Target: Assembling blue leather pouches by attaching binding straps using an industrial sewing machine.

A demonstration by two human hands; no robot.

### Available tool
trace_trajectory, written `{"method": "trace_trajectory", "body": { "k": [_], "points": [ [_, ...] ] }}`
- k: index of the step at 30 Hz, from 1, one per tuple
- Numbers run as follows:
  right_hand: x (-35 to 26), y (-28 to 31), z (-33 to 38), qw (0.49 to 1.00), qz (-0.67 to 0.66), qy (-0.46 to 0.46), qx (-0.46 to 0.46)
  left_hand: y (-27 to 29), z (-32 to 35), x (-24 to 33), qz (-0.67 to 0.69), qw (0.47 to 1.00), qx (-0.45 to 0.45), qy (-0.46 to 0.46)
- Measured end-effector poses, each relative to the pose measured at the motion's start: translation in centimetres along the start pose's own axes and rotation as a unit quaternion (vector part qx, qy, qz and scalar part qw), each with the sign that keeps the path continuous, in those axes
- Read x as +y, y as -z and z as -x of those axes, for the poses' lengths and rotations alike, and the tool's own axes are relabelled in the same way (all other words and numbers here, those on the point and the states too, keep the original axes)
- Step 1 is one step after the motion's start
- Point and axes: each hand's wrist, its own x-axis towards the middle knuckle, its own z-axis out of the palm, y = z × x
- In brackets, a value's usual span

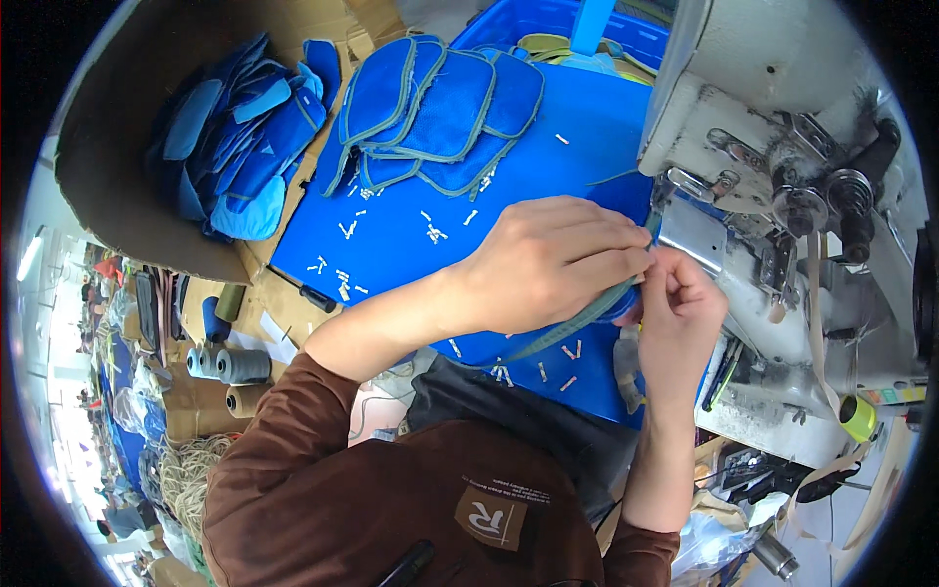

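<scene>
My left hand (548,259) lies over a blue fabric piece (620,305) edged with grey-green binding tape (572,325), pressing it at the foot of a white industrial sewing machine (782,166). My right hand (682,308) pinches the same piece and its tape from the near side, right beside the machine. Most of the piece is hidden under my hands. A loose end of the tape trails back toward my body.
A blue work surface (411,235) carries small white scraps and a stack of finished blue bound pieces (440,108). More blue pieces (240,147) fill a cardboard box at left. A blue crate (548,20) sits behind. Thread cones (230,367) stand below left.
</scene>
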Motion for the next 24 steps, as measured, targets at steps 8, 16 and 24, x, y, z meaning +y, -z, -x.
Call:
{"method": "trace_trajectory", "body": {
  "k": [8,16,24],
  "points": [
    [0.1,0.2,1.3,1.000,0.001,-0.010,0.007,-0.1,-0.2,0.6,0.012,1.000,-0.017,0.021],
    [-0.2,-0.2,0.1,0.999,-0.020,0.003,0.025,-0.2,-0.5,1.3,0.024,0.998,-0.010,0.058],
    [0.4,-0.2,0.4,1.000,0.005,-0.001,0.005,-0.5,-0.2,0.9,0.024,0.998,0.006,0.057]
  ]
}}
